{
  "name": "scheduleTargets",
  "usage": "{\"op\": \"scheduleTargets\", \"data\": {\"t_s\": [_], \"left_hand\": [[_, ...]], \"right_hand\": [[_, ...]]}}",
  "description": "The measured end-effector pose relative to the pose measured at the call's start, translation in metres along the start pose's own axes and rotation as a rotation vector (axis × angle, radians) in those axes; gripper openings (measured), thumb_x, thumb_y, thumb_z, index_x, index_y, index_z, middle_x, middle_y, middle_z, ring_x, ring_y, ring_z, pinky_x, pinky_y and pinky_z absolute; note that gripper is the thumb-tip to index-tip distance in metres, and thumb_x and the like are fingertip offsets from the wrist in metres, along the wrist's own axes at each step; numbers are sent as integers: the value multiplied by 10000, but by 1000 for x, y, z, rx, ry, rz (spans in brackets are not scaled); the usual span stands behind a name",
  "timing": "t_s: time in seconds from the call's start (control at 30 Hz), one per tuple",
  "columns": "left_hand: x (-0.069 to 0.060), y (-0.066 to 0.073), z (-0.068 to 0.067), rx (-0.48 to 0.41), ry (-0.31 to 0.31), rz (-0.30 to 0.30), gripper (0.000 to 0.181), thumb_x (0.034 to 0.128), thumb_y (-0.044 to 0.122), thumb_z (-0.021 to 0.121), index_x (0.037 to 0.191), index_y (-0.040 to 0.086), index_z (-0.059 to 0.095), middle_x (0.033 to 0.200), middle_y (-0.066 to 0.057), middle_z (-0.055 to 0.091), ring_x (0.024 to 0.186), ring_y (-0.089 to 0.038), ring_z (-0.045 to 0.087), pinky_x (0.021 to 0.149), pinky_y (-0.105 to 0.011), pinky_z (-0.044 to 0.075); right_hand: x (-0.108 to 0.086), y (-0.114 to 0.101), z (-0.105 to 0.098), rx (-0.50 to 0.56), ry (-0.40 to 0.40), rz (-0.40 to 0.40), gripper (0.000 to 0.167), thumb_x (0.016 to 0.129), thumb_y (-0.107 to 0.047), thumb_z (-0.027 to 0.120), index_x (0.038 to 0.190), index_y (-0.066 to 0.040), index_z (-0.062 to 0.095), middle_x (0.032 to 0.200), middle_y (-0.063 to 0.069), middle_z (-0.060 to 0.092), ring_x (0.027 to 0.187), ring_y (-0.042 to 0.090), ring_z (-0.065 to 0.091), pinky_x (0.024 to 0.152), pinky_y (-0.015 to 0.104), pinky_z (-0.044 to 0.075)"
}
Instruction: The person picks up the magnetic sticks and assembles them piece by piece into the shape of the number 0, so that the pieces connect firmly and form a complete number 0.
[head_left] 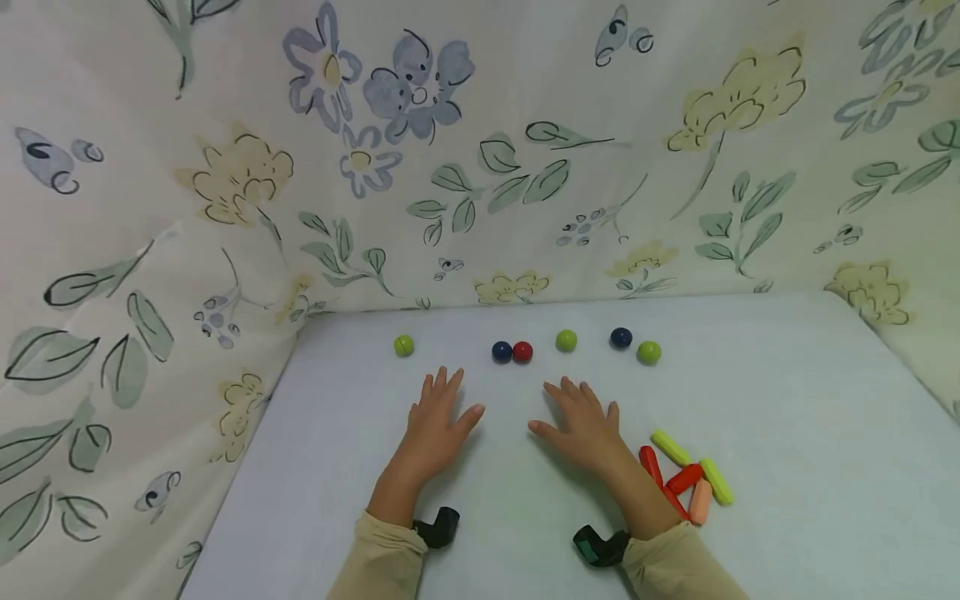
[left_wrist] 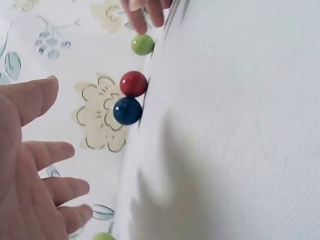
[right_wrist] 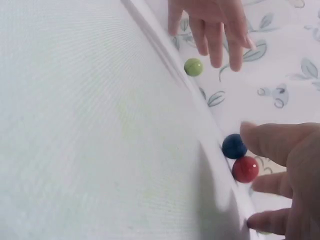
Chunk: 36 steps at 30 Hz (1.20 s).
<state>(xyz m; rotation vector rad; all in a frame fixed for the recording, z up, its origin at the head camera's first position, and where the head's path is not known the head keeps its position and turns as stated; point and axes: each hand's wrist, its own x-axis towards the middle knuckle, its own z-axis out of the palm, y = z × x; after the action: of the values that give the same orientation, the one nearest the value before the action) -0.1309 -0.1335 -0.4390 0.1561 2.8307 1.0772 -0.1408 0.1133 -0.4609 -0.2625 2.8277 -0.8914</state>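
Observation:
Both hands are spread above the white table, palms down and holding nothing. My left hand (head_left: pixel 435 429) has its fingers pointing toward a dark blue ball (head_left: pixel 502 352) and a red ball (head_left: pixel 522 352), which sit side by side. To the left lies a green ball (head_left: pixel 403 345). My right hand (head_left: pixel 585 425) is nearest another green ball (head_left: pixel 566 340); farther right are a second dark blue ball (head_left: pixel 621 337) and a third green ball (head_left: pixel 648 352). In the left wrist view the left hand (left_wrist: pixel 35 175) shows separated fingers beside the blue ball (left_wrist: pixel 127 110).
Beside the right forearm lie several short sticks: yellow-green (head_left: pixel 671 447), red (head_left: pixel 684 478) and orange (head_left: pixel 700 502). A floral cloth (head_left: pixel 465 167) hangs behind the white table (head_left: pixel 810 417) and along its left side. Each wrist wears a black camera.

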Motion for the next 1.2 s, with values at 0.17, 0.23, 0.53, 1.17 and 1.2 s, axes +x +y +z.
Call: {"op": "scheduleTargets", "data": {"t_s": [0.17, 0.23, 0.53, 1.17, 1.2], "left_hand": [[8, -23, -5, -273, 45, -64, 552, 988, 439, 552, 1466, 181, 454, 1512, -65, 455, 1429, -272, 378, 1145, -545, 306], [10, -34, -7, -391, 88, -87, 468, 994, 387, 562, 1392, 142, 534, 1368, -59, 598, 1287, -233, 546, 1099, -500, 388], [10, -67, -7, -933, 244, -178, 338, 1004, 209, 560, 1242, -29, 582, 1038, -92, 722, 925, -197, 708, 960, -258, 496], [47, -81, -44, -1053, 249, -384, 351, 979, 217, 612, 1287, 77, 521, 1063, 11, 657, 867, -121, 596, 577, -193, 427], [50, -83, -47, -1026, 264, -389, 369, 979, 219, 613, 1311, 91, 514, 1097, 7, 627, 873, -121, 596, 565, -189, 415]], "right_hand": [[1, 5, 8, 6, 42, -27, 562, 910, -462, 643, 1374, -155, 565, 1551, 179, 366, 1459, 460, 198, 1058, 796, 30], [3, 6, 11, 13, 67, -42, 504, 909, -434, 652, 1325, -155, 604, 1535, 179, 391, 1452, 455, 221, 1067, 787, 42], [10, 16, 26, 68, 193, -80, 294, 909, -325, 672, 1141, -146, 698, 1430, 152, 522, 1391, 400, 361, 1096, 733, 134], [10, 27, 20, 136, 289, -114, 182, 883, -265, 712, 1027, -155, 725, 1348, 134, 590, 1330, 368, 428, 1112, 652, 206], [11, 26, 21, 137, 294, -117, 176, 881, -265, 714, 1020, -158, 725, 1343, 129, 593, 1327, 363, 431, 1113, 643, 209]]}}
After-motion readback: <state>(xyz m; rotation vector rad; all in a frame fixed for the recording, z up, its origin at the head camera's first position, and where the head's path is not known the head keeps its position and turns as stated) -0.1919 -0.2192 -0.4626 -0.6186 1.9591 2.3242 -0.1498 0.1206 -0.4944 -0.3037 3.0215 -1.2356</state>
